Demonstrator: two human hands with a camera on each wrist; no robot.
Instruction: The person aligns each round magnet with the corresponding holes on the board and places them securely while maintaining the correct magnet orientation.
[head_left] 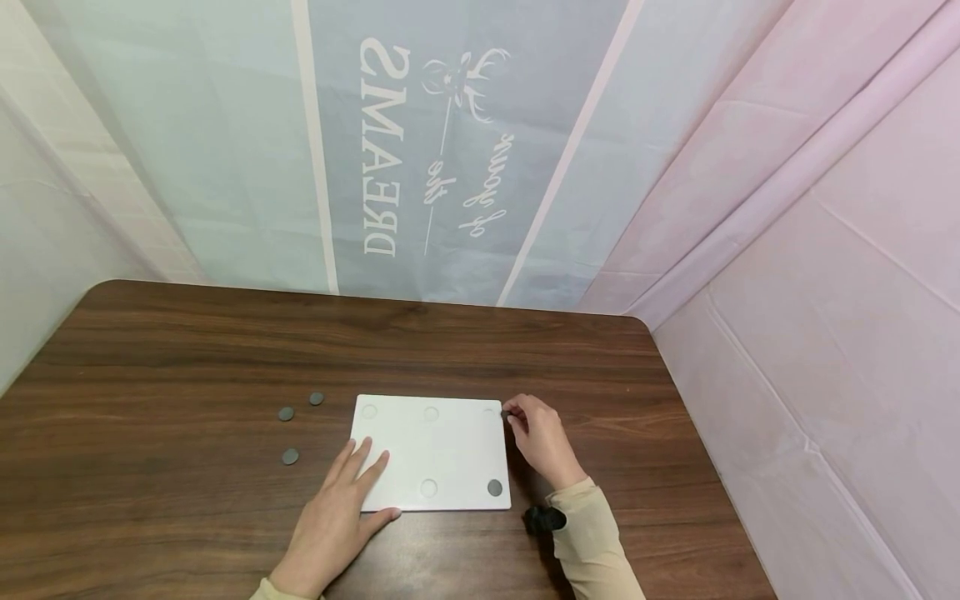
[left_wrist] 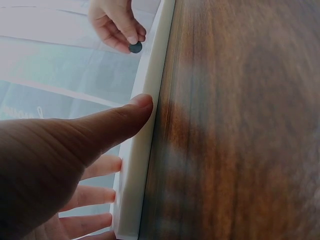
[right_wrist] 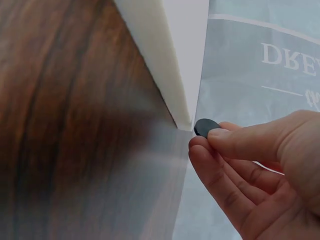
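Note:
A white rectangular board (head_left: 442,450) with several shallow round recesses lies flat on the table. My left hand (head_left: 333,512) rests on its left end, fingers spread and nearly straight, the thumb (left_wrist: 130,114) against the front edge. At the board's far right corner my right hand (head_left: 542,437) pinches a small dark disc (right_wrist: 206,127) between thumb and fingers, beside the recess there. Another dark disc (head_left: 495,488) sits in the near right recess. Three loose discs, one of them the nearest disc (head_left: 290,457), lie left of the board. The near left corner is hidden under my left hand.
The brown wooden table (head_left: 187,367) reaches back to a printed cloth (head_left: 450,167). Pale cloth hangs along the right side too. A black fluffy band (head_left: 543,520) is at the right wrist, by the beige sleeve (head_left: 592,533).

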